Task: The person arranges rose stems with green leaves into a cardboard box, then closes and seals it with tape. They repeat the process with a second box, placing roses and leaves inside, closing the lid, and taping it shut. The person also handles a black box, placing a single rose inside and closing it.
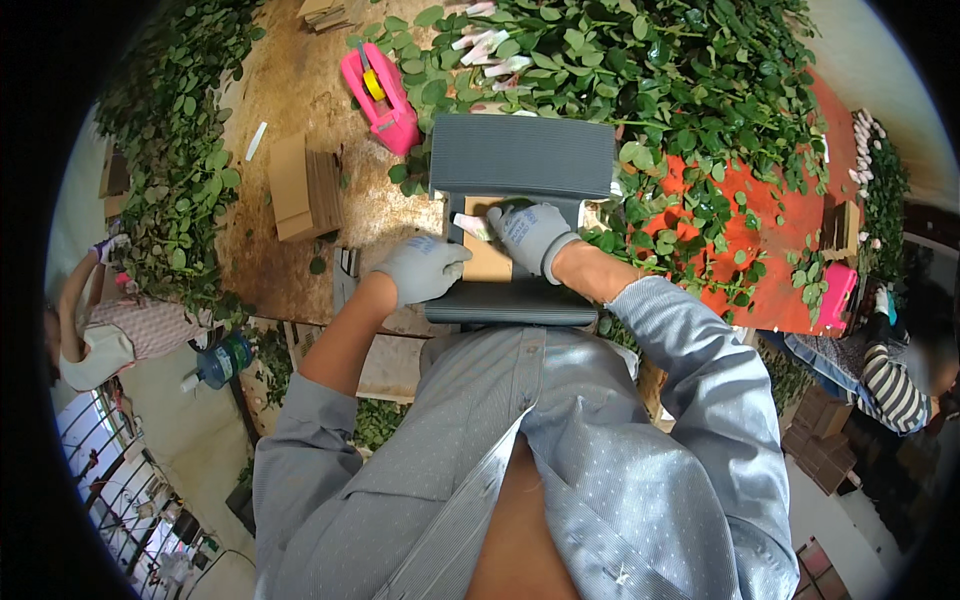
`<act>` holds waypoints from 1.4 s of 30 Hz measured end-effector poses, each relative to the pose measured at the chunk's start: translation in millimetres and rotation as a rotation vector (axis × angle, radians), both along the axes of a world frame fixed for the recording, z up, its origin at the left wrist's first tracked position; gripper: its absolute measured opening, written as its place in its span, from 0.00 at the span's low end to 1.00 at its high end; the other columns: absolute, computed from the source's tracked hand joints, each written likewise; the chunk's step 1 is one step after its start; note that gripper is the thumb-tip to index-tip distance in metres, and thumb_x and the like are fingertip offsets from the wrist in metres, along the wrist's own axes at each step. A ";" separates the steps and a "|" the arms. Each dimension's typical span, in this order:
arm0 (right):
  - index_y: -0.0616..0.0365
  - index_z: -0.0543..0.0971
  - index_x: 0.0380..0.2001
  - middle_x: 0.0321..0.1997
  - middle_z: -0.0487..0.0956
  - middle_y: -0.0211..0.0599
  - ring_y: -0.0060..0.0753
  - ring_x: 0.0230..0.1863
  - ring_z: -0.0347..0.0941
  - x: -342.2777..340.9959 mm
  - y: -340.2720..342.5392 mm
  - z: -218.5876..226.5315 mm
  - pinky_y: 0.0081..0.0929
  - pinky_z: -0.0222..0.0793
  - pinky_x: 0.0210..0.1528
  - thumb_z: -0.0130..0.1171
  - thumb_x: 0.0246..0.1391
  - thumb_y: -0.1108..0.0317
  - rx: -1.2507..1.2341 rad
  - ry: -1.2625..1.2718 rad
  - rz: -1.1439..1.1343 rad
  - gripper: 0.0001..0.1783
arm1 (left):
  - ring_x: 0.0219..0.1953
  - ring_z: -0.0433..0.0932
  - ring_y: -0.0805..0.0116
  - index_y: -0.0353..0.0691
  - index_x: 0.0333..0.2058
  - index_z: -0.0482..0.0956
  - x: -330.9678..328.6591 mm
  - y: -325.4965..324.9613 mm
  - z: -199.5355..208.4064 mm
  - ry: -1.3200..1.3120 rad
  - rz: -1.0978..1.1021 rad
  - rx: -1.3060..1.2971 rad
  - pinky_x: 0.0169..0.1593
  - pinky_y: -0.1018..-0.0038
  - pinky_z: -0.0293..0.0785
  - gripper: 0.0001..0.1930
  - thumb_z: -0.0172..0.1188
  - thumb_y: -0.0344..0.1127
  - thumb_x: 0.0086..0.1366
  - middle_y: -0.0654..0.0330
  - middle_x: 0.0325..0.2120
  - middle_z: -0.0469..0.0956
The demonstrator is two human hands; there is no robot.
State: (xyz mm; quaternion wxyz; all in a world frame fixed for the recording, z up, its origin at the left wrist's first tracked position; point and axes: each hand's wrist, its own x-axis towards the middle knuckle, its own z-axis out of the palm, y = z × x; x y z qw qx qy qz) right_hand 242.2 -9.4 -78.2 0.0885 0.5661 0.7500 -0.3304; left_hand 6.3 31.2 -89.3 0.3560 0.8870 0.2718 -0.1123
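Observation:
A dark grey ribbed stand (522, 155) rises in front of me on the table. In its trough lies a tan cardboard sheet (487, 264). My right hand (536, 238), in a grey glove, is closed around a rose over the sheet. The rose's bud (473, 227), in a pale pink-and-white wrap, pokes out to the left of the fingers; its stem is mostly hidden beneath the hand. My left hand (422, 270), gloved alike, has its fingers bent together at the left edge of the cardboard and seems to grip it.
A pink tape dispenser (388, 105) with yellow tape stands beyond the stand, left of it. Folded cardboard pieces (303, 190) are stacked on the wooden table (262, 270). Leafy rose stems (660, 80) heap up at the back right and along the left (165, 170). Other people work at both sides.

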 end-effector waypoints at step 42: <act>0.57 0.73 0.56 0.46 0.83 0.53 0.58 0.47 0.81 -4.9 -32.0 -33.8 0.48 0.74 0.49 0.48 0.67 0.60 -0.015 0.169 0.306 0.19 | 0.56 0.77 0.44 0.40 0.62 0.73 -64.5 -30.9 94.0 -0.063 0.192 0.058 0.61 0.58 0.72 0.31 0.63 0.52 0.66 0.42 0.55 0.77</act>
